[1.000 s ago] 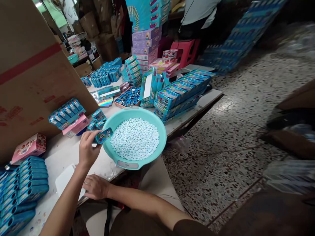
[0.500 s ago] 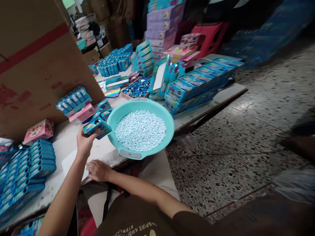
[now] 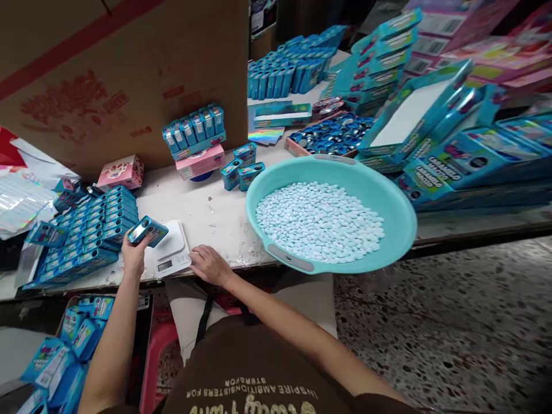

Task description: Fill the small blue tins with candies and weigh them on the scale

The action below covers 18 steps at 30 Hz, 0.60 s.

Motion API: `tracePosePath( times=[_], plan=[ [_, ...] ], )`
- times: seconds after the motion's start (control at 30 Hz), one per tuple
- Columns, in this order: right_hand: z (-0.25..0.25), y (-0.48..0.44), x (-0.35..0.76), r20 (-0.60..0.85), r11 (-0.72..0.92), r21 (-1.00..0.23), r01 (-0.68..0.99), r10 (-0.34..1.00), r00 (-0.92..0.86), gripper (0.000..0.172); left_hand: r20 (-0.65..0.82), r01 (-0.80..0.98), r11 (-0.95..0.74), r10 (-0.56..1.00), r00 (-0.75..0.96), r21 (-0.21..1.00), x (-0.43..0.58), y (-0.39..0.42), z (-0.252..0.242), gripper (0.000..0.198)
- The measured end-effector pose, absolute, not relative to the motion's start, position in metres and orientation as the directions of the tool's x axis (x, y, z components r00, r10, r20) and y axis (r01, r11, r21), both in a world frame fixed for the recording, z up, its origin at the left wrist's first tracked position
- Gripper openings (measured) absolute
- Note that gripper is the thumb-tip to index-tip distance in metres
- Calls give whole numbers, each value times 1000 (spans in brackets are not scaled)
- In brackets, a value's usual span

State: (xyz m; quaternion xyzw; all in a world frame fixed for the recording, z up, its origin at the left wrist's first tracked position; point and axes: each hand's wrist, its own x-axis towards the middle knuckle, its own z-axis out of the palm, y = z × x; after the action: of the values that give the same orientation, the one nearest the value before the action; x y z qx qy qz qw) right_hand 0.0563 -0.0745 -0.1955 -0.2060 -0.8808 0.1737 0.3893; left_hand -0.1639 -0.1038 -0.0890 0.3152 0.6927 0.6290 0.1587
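My left hand (image 3: 134, 253) is closed round a small blue candy tin (image 3: 147, 230), holding it just above the left edge of a white digital scale (image 3: 172, 253). My right hand (image 3: 207, 264) lies on the white table (image 3: 211, 215) with its fingers curled, touching the right side of the scale and holding nothing I can make out. To the right stands a teal basin (image 3: 276, 190) heaped with pale blue candy tablets (image 3: 319, 221). A block of stacked blue tins (image 3: 92, 230) lies left of my left hand.
A large cardboard box (image 3: 129, 63) stands behind the table. Rows of blue tins (image 3: 195, 129) sit on a pink box, with open blue display cartons (image 3: 452, 149) at right and a tray of round lids (image 3: 332, 132). A crate of blue packets (image 3: 77, 339) sits below.
The camera swung left and down. My left hand carried the blue tin from the basin's rim over to the scale. My right hand stayed on the table by the scale.
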Motion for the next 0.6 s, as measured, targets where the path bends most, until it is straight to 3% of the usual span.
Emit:
tracePosePath(
  times=[0.23,0.37,0.5,0.6],
  plan=[
    [-199,-79,57,601,869,-425,252,479,-639,30,88,208,83,712,-697,975,-168,-101,-117,61],
    [-200,-81,57,593,865,-428,263,488,-641,30,192,297,19,723,-663,955,-172,-116,-123,72],
    [-200,-82,58,590,862,-433,263,492,-640,31,292,360,44,498,-817,932,-189,-146,-136,45],
    [-201,-82,58,595,862,-437,258,492,-636,32,232,287,132,324,-917,949,-201,-168,-152,45]
  ],
)
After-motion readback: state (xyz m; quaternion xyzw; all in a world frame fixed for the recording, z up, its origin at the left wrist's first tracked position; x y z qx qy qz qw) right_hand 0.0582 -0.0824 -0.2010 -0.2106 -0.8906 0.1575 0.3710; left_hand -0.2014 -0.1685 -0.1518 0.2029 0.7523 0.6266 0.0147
